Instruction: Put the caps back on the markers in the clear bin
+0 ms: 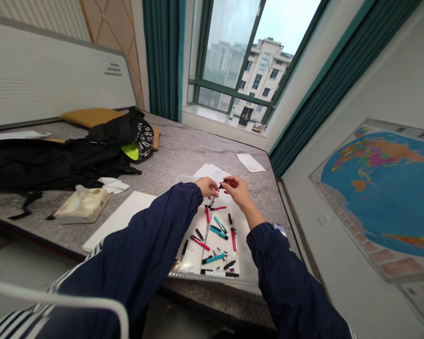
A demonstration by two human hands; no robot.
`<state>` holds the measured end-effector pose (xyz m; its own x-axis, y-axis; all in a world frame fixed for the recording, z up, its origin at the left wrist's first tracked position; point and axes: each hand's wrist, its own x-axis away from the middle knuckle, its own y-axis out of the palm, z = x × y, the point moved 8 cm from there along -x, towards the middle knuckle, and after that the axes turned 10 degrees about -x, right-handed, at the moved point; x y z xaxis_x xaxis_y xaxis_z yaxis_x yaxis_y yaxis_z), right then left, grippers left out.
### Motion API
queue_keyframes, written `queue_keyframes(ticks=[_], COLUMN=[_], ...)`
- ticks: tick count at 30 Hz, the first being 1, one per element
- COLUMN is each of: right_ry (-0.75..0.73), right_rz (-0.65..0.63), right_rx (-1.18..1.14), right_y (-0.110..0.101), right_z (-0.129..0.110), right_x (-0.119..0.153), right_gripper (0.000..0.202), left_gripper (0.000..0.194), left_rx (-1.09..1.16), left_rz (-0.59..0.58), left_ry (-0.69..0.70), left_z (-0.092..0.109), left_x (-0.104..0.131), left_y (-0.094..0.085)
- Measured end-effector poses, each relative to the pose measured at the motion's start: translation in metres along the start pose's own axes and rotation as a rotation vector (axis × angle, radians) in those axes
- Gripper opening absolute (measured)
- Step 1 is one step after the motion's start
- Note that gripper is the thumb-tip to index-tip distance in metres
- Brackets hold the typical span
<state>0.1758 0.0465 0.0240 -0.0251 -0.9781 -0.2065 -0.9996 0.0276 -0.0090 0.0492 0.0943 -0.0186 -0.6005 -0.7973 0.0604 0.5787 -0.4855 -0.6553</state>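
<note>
My left hand [208, 187] is closed in a pinch at the far end of a clear tray [245, 263]. A white marker [212, 201] with a dark end slants down from its fingertips. Close beside it, my right hand [238, 192] pinches a small black pen part [221, 185], perhaps a cap. The fingertips of both hands nearly meet, which partly hides these pieces. Below them in the tray lie a red pen [207, 214], a teal marker [219, 233], a black-and-white marker [219, 273] and several loose caps and small parts.
Printed paper [212, 172] lies behind the tray, with another sheet [250, 163] farther right. Left are a white board [127, 214], a tissue pack [82, 205] and a black backpack [56, 160]. A wall map [384, 188] hangs right. A white bar [56, 297] crosses the lower left.
</note>
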Motion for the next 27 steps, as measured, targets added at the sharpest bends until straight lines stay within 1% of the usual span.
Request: queue_keyframes(ticks=[4, 8, 11, 14, 21, 25, 27], right_ry=[0.022, 0.038, 0.043, 0.028, 0.044, 0.012, -0.017], right_rz=[-0.005, -0.014, -0.001, 0.011, 0.002, -0.013, 0.009], right_rx=[0.013, 0.015, 0.046, 0.051, 0.042, 0.11, 0.143], right_y=[0.001, 0.003, 0.002, 0.001, 0.002, 0.002, 0.002], right_z=[0.0, -0.001, -0.001, -0.001, 0.001, 0.0, -0.001], right_x=[0.001, 0.002, 0.002, 0.002, 0.002, 0.0, 0.0], right_gripper=[0.038, 0.036, 0.037, 0.038, 0.045, 0.047, 0.045], left_gripper=[0.018, 0.019, 0.018, 0.019, 0.028, 0.031, 0.035], left_rx=[0.044, 0.069, 0.073, 0.087, 0.07, 0.101, 0.116], left_rz=[0.019, 0.049, 0.036, 0.042, 0.042, 0.03, 0.039], left_ry=[0.037, 0.03, 0.06, 0.043, 0.056, 0.062, 0.081], left_z=[0.005, 0.005, 0.008, 0.008, 0.016, 0.017, 0.017], left_x=[0.0, 0.0, 0.001, 0.002, 0.007, 0.007, 0.006], left_y=[-0.003, -0.006, -0.006, -0.007, -0.011, -0.009, -0.009])
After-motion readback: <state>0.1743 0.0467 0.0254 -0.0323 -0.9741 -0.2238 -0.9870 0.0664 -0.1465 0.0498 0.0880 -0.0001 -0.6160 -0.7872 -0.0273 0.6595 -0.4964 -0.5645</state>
